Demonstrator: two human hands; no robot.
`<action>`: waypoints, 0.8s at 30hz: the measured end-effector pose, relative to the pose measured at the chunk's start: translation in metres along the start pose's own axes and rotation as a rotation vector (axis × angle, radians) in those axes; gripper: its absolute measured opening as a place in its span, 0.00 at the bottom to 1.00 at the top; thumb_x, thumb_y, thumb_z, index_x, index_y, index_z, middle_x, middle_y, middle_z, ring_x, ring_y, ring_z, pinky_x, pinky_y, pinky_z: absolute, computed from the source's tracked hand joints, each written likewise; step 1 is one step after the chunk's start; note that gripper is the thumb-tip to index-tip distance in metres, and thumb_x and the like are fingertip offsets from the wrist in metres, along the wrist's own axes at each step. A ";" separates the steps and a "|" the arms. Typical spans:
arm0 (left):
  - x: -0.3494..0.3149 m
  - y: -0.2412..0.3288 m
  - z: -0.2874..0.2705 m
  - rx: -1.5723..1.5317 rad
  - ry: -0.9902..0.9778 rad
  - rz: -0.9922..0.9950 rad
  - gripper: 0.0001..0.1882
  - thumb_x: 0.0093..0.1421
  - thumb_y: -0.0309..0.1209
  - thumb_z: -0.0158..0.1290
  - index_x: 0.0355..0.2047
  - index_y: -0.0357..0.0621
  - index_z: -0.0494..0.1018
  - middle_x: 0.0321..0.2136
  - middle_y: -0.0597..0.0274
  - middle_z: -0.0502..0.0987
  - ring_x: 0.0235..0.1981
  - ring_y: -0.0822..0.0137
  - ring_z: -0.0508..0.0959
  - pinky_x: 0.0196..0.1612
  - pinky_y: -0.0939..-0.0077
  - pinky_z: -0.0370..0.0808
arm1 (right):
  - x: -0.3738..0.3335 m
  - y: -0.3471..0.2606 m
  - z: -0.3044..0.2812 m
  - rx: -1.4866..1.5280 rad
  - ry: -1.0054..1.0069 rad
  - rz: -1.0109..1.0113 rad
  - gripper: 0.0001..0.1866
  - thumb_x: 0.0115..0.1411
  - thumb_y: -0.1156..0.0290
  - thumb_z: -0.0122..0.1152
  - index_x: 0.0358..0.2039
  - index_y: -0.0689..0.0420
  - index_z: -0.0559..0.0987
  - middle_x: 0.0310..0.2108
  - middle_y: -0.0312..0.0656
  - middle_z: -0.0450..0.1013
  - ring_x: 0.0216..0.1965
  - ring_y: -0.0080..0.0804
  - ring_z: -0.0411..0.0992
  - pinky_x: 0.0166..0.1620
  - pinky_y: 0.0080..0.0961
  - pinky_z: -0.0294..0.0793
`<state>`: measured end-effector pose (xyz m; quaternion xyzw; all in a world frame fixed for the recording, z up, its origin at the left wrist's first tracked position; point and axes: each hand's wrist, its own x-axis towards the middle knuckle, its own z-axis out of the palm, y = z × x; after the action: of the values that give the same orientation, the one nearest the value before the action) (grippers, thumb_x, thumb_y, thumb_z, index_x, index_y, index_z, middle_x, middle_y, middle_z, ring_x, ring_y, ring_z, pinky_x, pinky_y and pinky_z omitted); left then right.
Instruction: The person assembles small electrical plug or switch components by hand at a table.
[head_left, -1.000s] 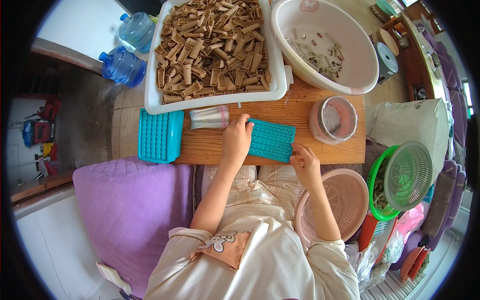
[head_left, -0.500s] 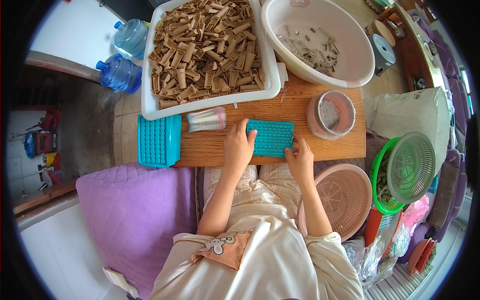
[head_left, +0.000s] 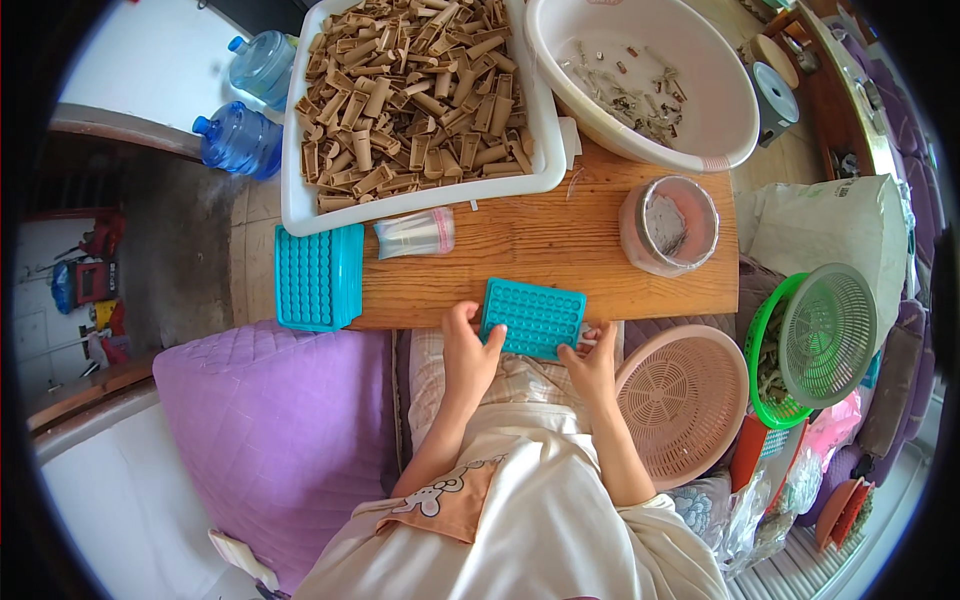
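A teal plastic tray (head_left: 533, 318) with rows of round cells is held between my two hands, its near part past the table's front edge and above my lap. My left hand (head_left: 472, 352) grips its left side, thumb on the upper face. My right hand (head_left: 592, 362) pinches the near right corner; something small and whitish shows by its fingers, too small to name. To the left, a stack of similar teal trays (head_left: 318, 278) stands at the table edge. A clear bag of thin white sticks (head_left: 416, 234) lies beside that stack.
On the wooden table (head_left: 540, 235), a white bin (head_left: 420, 205) holds many brown half-tube pieces. A large pale basin (head_left: 690, 150) contains small metal and clear parts. A pinkish tub (head_left: 648, 250) stands at right. Near my right arm are a pink basket (head_left: 640, 440) and green basket (head_left: 752, 350).
Both hands have drawn the teal tray from the tabletop toward my body. It now overhangs the front edge, slightly tilted.
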<state>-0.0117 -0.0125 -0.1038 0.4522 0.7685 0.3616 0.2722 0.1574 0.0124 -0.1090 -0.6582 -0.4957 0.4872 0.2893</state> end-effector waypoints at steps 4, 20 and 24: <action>-0.016 -0.009 -0.001 -0.179 0.031 -0.260 0.25 0.45 0.28 0.58 0.39 0.37 0.58 0.36 0.56 0.64 0.29 0.68 0.67 0.33 0.74 0.68 | -0.002 0.004 0.000 0.476 -0.111 0.382 0.17 0.48 0.80 0.55 0.40 0.64 0.64 0.36 0.44 0.68 0.35 0.25 0.67 0.35 0.19 0.68; -0.008 -0.009 -0.025 -0.382 -0.337 -0.481 0.16 0.43 0.21 0.56 0.34 0.36 0.68 0.33 0.66 0.73 0.29 0.75 0.72 0.31 0.83 0.68 | 0.022 -0.043 -0.030 -0.202 -0.339 0.069 0.15 0.42 0.83 0.59 0.34 0.63 0.71 0.24 0.37 0.71 0.20 0.19 0.66 0.24 0.16 0.65; 0.029 0.007 -0.028 -0.250 -0.220 -0.029 0.17 0.39 0.18 0.56 0.32 0.41 0.67 0.32 0.64 0.73 0.31 0.69 0.75 0.29 0.78 0.70 | 0.048 -0.056 -0.025 -0.132 -0.190 -0.312 0.15 0.40 0.86 0.59 0.30 0.62 0.68 0.35 0.43 0.72 0.34 0.23 0.69 0.34 0.16 0.69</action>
<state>-0.0419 0.0068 -0.0844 0.4406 0.6895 0.3988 0.4140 0.1614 0.0788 -0.0686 -0.5419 -0.6476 0.4629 0.2695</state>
